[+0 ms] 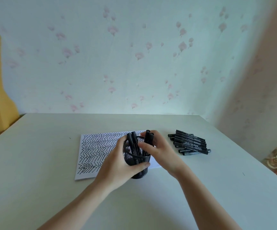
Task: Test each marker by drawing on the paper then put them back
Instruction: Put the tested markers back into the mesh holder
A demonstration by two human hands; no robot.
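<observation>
- Presently, step in hand: markers going into, or coming out of, the black mesh cup at lower centre of the frame; which of the two cannot be told from one moment. The paper beneath it is nearly covered with zigzag strokes, so testing looks far along.
- Left hand: fingers and thumb curled round the cup wall, gripping it upright over the paper's right part.
- Right hand: fingers pinched on two markers standing caps-up at the cup's right rim, their lower ends inside the mesh.
- Markers in cup: a few more lean against the left rim.
- Loose markers: a stack lying flat on the table, right of centre, apart from the paper.
- Next move, as judged: if returning, let the pair drop fully into the cup, then reach right for the stack; the left hand should steady the cup, since it is light and top-heavy.
</observation>
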